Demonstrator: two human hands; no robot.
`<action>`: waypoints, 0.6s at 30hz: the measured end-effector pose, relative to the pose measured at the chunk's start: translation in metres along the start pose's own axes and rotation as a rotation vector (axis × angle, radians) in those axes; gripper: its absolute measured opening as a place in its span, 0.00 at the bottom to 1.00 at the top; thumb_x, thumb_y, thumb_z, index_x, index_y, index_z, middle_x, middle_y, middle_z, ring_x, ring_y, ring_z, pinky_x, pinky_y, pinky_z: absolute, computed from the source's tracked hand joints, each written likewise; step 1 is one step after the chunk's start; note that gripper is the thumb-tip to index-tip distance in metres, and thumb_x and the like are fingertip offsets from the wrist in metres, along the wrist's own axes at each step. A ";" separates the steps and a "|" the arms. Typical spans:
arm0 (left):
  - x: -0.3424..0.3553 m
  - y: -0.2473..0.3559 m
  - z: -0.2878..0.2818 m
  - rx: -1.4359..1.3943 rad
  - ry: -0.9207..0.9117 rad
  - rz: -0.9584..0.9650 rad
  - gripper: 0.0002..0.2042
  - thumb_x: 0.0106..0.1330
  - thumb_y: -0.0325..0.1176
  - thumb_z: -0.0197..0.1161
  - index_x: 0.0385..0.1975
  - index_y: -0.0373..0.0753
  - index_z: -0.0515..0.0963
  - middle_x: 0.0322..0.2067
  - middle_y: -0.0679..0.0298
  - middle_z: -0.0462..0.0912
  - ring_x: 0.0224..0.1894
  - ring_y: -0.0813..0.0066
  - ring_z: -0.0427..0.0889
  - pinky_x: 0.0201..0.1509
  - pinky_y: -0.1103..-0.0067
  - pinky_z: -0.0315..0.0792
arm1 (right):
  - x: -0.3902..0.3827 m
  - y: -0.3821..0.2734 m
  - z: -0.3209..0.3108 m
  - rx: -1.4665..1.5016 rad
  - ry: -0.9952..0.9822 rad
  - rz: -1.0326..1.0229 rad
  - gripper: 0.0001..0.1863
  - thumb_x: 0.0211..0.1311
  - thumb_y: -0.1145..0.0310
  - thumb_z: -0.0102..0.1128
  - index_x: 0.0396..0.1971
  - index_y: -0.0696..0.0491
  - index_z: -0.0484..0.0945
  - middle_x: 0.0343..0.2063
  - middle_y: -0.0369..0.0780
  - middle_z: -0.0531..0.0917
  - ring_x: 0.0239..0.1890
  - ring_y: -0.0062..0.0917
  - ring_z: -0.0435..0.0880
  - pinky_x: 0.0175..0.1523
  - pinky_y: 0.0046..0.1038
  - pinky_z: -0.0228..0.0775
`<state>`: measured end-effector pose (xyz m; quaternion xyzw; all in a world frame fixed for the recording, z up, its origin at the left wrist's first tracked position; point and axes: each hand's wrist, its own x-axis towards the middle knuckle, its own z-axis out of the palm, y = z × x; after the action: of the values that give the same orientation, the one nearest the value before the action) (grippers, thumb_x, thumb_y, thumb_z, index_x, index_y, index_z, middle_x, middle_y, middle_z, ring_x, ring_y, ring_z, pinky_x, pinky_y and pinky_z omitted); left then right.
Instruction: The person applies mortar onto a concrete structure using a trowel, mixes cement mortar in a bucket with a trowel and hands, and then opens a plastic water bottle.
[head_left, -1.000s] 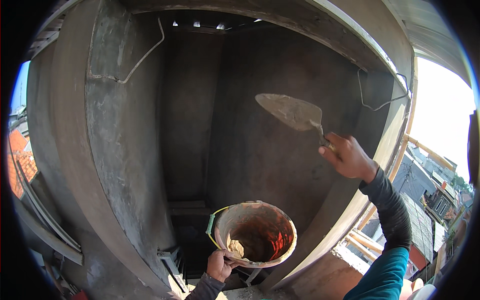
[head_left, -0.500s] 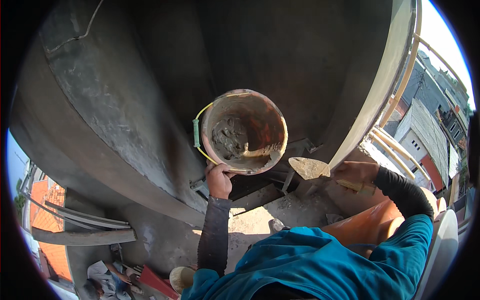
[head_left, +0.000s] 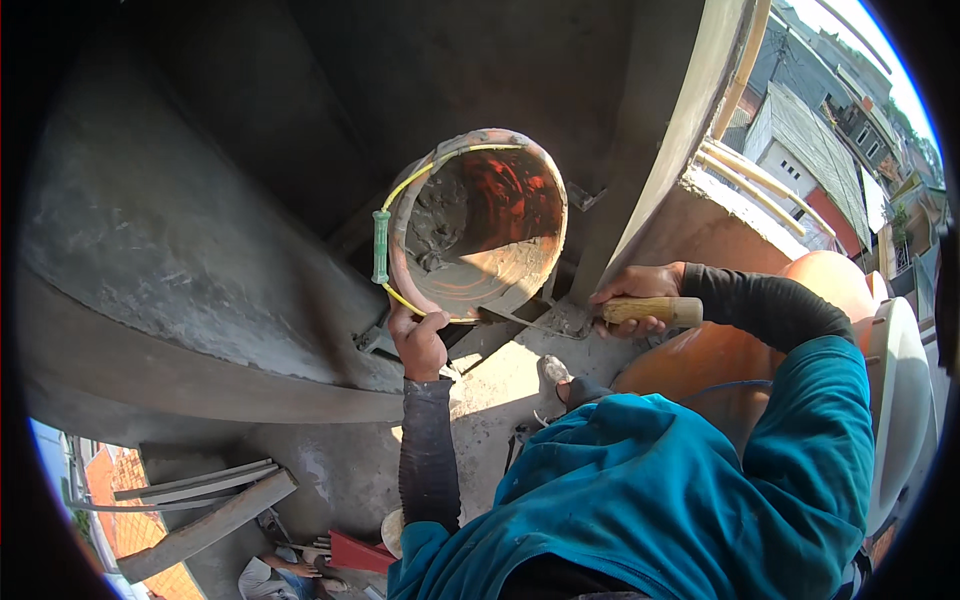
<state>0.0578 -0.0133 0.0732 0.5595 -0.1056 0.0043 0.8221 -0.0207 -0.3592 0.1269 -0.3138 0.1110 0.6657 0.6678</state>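
Teal shirt (head_left: 640, 480) and dark sleeves closest to the camera, lower edge. Left hand (head_left: 422, 348) grasping the lower-left rim of the bucket (head_left: 510, 195), thumb on the outside near the yellow wire handle (head_left: 404, 300). Right hand (head_left: 640, 281) closed round the wooden grip of a trowel (head_left: 662, 312); blade points left toward the bucket's lower rim, seen almost edge-on, cannot tell if it touches. Bucket sits in front of the person, mouth facing the camera; can't tell if anything supports it from below. Inside: wet grey mortar (head_left: 437, 225) lumped against the left wall, red-orange showing through on the upper right, sunlit patch lower right. Green grip (head_left: 381, 246) on the wire handle, just outside the left rim. Rounded orange tank (head_left: 690, 375) beside the right forearm. Below, concrete floor (head_left: 330, 450) with a foot (head_left: 553, 370); planks (head_left: 210, 525) and a partly cut-off co-worker (head_left: 285, 575) beside a red object (head_left: 358, 553), lower left. Grey plastered wall (head_left: 170, 260) on the left, bamboo poles (head_left: 750, 180) upper right, rooftops (head_left: 815, 140) farthest.
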 end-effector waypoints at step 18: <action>0.072 -0.122 -0.021 -0.310 0.262 -0.587 0.26 0.45 0.22 0.51 0.51 0.34 0.69 0.47 0.53 0.75 0.44 0.53 0.81 0.39 0.56 0.84 | 0.048 -0.011 -0.126 0.263 -0.769 -1.070 0.33 0.66 0.41 0.38 0.44 0.60 0.73 0.18 0.44 0.69 0.13 0.29 0.67 0.18 0.30 0.64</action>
<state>0.1475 -0.0475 -0.0336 0.4294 0.1666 -0.1765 0.8699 0.0280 -0.3906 0.0049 0.0181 -0.2255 0.2884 0.9304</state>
